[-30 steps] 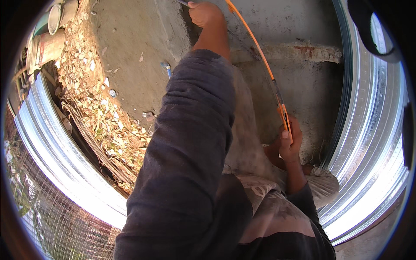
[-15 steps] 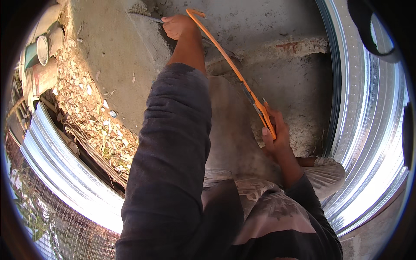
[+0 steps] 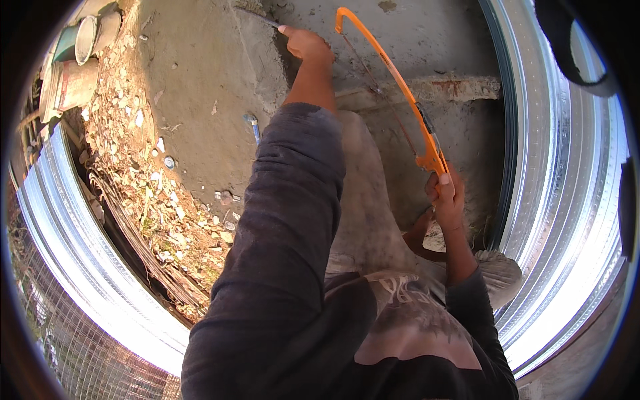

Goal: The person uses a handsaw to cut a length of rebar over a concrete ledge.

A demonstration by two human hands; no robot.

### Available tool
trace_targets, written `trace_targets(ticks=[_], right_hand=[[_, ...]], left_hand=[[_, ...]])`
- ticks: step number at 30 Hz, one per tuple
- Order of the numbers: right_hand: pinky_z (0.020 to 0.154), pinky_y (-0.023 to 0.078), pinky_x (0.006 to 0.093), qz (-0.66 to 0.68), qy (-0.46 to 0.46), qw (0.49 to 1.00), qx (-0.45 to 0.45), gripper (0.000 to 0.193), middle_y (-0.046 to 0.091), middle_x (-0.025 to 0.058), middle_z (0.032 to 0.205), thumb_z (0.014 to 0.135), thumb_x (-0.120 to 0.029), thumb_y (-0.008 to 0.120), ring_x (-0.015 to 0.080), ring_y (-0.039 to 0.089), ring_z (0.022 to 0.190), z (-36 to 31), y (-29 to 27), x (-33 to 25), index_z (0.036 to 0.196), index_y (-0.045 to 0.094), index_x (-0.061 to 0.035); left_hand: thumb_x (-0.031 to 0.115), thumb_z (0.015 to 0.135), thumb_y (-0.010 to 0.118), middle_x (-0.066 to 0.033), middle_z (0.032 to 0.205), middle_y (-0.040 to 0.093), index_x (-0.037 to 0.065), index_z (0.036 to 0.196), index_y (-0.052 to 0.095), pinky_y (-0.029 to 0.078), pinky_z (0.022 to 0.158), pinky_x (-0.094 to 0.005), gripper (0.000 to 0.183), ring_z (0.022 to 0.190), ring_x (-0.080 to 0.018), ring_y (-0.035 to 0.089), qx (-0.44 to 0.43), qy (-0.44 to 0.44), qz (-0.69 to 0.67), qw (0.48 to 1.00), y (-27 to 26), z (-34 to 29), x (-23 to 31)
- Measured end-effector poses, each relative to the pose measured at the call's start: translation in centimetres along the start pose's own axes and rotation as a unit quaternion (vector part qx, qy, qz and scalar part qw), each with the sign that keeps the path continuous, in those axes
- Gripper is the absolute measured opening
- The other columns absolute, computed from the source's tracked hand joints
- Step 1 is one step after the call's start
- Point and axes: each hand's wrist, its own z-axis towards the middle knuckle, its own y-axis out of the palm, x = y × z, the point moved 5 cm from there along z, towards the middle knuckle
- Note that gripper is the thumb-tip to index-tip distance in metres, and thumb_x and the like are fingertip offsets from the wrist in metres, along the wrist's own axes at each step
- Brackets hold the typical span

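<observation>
My right hand (image 3: 450,195) is closed around the handle of an orange hacksaw (image 3: 388,61). The saw's frame stretches up and away from me, and its thin blade (image 3: 399,123) shows on the frame's left side, apart from my left hand. Farther off, at the end of my outstretched arm, my left hand (image 3: 308,45) grips a thin grey metal rod (image 3: 259,17). One end of that rod sticks out to the left over a concrete ledge; the rest is hidden by the hand. My bent leg (image 3: 363,193) lies between the two arms.
A small blue-handled tool (image 3: 253,128) lies on the concrete left of my left forearm. Shiny ribbed metal sheets (image 3: 560,220) curve along the right, and another metal sheet (image 3: 87,260) is at lower left. Buckets (image 3: 85,40) stand at upper left beside leaf-strewn ground (image 3: 127,140).
The hacksaw has turned from nearly edge-on to side-on, so its blade now shows. My right hand has risen and moved slightly right. My left hand keeps its grip as the view shifts.
</observation>
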Motion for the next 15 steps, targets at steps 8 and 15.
trace_targets(ticks=[8,15], right_hand=[[0.057,0.039,0.0292,-0.159,-0.104,0.982,0.001,0.053,0.053,0.0026,0.073,0.101,-0.038,0.057,0.0113,0.050,0.062,-4.4,1.4,-1.9,0.135,0.057,0.0022],[0.067,0.050,0.0287,-0.183,-0.026,0.983,-0.017,0.057,0.067,0.0107,0.083,0.099,-0.040,0.059,0.0161,0.066,0.072,-2.2,0.7,-0.5,0.138,0.054,0.0013]], left_hand=[[0.060,0.108,0.026,-0.0303,0.102,0.070,-0.013,0.099,0.068,0.062,0.079,-0.0551,0.085,0.093,-0.0441,0.072,0.146,0.091,0.113,0.979,-0.9,-2.2,-0.1],[0.058,0.109,0.025,-0.0306,0.104,0.069,-0.010,0.101,0.070,0.064,0.077,-0.0539,0.082,0.092,-0.0446,0.072,0.095,0.045,0.142,0.984,-0.1,-4.8,-0.2]])
